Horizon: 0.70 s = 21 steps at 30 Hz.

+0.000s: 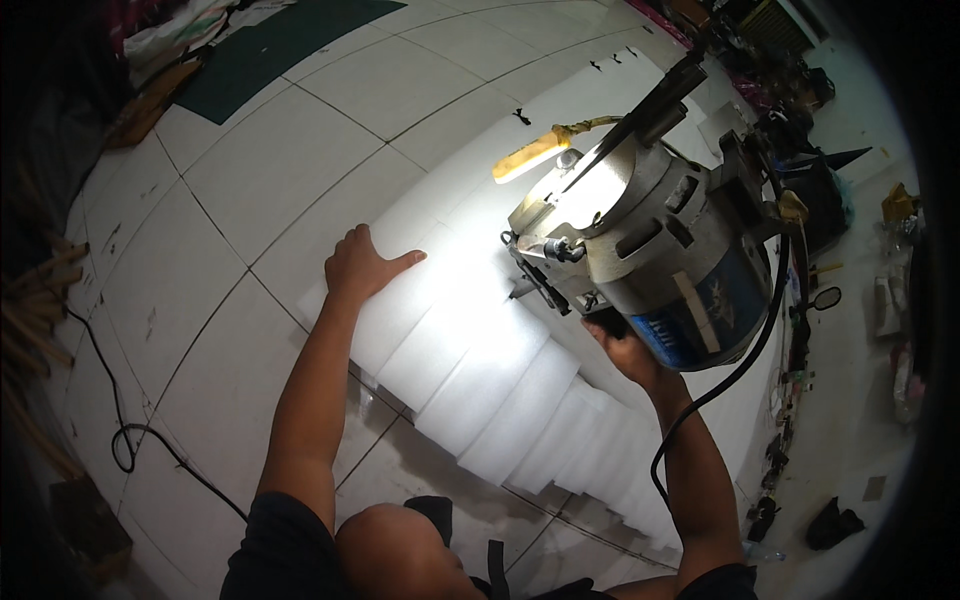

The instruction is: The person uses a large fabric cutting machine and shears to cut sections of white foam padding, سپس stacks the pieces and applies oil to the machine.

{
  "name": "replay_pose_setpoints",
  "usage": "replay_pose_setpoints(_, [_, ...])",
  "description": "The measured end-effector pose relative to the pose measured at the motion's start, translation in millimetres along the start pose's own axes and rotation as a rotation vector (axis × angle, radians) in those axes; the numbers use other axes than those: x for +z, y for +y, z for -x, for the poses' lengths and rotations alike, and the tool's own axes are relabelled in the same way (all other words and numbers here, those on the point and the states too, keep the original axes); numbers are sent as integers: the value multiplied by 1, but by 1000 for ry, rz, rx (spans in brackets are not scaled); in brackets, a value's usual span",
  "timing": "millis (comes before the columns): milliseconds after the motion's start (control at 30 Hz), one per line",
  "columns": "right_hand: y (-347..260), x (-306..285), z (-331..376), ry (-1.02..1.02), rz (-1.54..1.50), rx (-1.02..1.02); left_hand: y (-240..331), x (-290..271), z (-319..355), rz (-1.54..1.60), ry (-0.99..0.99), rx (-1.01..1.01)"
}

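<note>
My left hand (366,268) lies with fingers spread on the far left edge of layered white foam sheets (480,375). My right hand (628,352) is closed round a dark handle low on an upright electric cutting machine (670,250), its fingertips partly hidden behind the machine's body. The machine has a grey metal housing and a blue label, and stands over the foam. Its blade and base are mostly hidden. A yellow grip (530,155) sticks out from its far left side. Bright light falls on the foam just left of the machine.
A black power cord (740,375) hangs from the machine beside my right forearm. Another cord (150,430) loops over the tiled floor (220,270). Wooden sticks (35,310) lie at the left, a dark green sheet (280,50) at the far left, and assorted clutter along the right.
</note>
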State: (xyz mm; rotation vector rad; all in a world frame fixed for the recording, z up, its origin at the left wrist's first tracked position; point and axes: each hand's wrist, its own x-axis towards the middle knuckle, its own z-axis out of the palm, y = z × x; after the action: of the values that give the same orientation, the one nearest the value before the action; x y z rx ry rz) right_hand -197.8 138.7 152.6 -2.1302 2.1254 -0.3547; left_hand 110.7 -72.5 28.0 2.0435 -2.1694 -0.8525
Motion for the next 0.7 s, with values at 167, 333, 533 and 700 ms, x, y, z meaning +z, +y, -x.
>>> replay_pose_setpoints(167, [-8,-8,-7,-58,-128,54,-5,-1,-4,-28,-1,-17])
replay_pose_setpoints(333, [-3,-14,0,-37,-236,-12,-7,10,0,-45,55,37])
replay_pose_setpoints(533, [1,-2,4,54,-242,-12,-3,8,2,-24,53,42])
replay_pose_setpoints(700, [-5,-5,2,37,1,-75,-9,12,0,-33,114,53])
